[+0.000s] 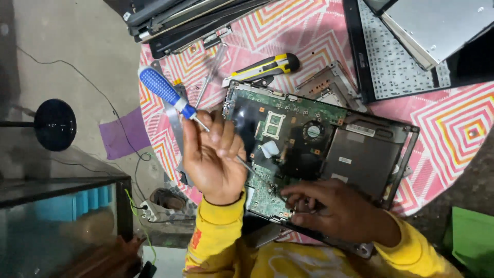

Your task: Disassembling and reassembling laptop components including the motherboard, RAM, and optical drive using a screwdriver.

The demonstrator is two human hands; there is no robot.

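The left hand is closed around the thin metal shaft of a screwdriver with a ribbed blue and white plastic handle, palm turned up; the tip slants down onto the green circuit board and cannot be made out against it. The right hand lies flat on the near edge of that board, fingers bent and pressing down, and whatever is under the fingertips is hidden. The board sits in an opened black plastic laptop base, whose near corner is covered by the yellow sleeves. On the board are a small round black fan, a pale square chip socket, and on the grey metal plate to the right two small white rectangular stickers, too small to read. Behind the board lie a yellow and black utility knife, a second screwdriver with a clear handle, and a bare metal bracket. A stack of dark laptop parts is cut off at the top edge, as is a pale keyboard panel in a black frame at upper right. All rest on a round table under a pink cloth with orange and white zigzag squares. Left of it are grey concrete floor, thin cables, a purple scrap, a black round stand base and a glass-topped cabinet.
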